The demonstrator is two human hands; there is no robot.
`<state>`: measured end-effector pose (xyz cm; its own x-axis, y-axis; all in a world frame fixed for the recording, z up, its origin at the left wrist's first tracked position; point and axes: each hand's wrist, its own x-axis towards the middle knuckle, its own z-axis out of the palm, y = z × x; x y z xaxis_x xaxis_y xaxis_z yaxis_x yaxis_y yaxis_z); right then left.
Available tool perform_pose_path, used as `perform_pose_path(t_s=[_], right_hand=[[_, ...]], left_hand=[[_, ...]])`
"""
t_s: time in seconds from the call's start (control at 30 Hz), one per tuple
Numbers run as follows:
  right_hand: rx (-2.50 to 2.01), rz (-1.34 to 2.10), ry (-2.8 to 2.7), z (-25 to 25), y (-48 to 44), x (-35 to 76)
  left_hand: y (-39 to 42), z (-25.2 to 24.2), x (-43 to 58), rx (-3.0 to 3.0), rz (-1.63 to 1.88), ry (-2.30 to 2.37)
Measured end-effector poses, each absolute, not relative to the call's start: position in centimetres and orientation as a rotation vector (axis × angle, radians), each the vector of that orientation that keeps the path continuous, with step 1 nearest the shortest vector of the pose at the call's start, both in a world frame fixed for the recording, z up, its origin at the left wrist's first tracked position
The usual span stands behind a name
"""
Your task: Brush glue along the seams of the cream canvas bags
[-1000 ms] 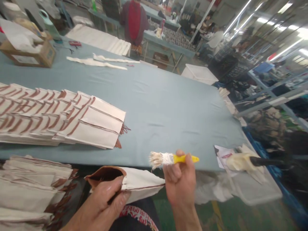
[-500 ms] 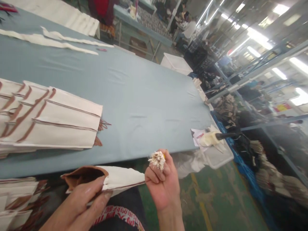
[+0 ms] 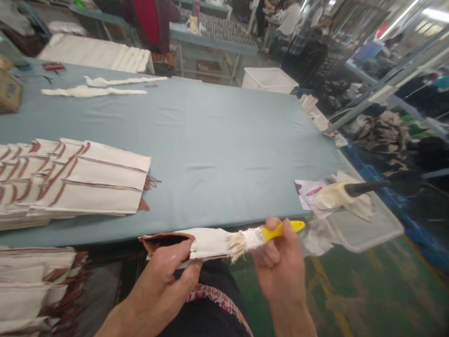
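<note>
My left hand [image 3: 164, 274] pinches a white cloth piece [image 3: 210, 241] with a brown lining, its mouth gaping to the left. It is held in front of the table's near edge. Between the thumb and fingers of my right hand [image 3: 280, 262] is a paintbrush [image 3: 268, 233] with a yellow handle. Its pale, clumped bristles point left and lie at the right end of the cloth piece; whether they press on it I cannot tell. On the table to the left, several similar white pieces [image 3: 105, 173] with brown edges overlap in rows.
A blue-grey covered table [image 3: 224, 140] spreads ahead. White strips [image 3: 94, 91] lie toward its back left. At the right corner sits a cream-coated container [image 3: 331, 194] with a dark handle, beside a translucent bin [image 3: 375, 229]. More pieces [image 3: 31, 285] are stacked low at left. A person [image 3: 150, 23] stands beyond.
My right hand has turned the brush from pointing at me to lying sideways, bristles at the cloth piece. The view has levelled and swung, and both hands appear farther right.
</note>
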<state>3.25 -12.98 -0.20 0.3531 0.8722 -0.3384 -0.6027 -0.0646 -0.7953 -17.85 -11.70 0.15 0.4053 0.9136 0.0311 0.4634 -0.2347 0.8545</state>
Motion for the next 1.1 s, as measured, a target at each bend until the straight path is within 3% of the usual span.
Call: perform_pose_path(t_s=[0.2,0.43,0.8,1.1], right_hand=[[-1.099,1.112,-0.489,0.6,-12.9,10.9],[-0.941,1.191,-0.802,1.1,-12.6,15.7],[-0.984,1.430,-1.144,1.1,-13.0,15.8],[-1.047,1.288,-1.452,4.2,-12.6,15.1]], left_hand=[[-12.1,1.5,-10.4,1.909,0.754,1.152],[-12.6,0.8,-6.5,1.975,0.751,1.071],[-12.2,0.9,-6.4,1.896,0.740,0.905],[-13.1,0.2,-8.7,2.045,0.738,0.936]])
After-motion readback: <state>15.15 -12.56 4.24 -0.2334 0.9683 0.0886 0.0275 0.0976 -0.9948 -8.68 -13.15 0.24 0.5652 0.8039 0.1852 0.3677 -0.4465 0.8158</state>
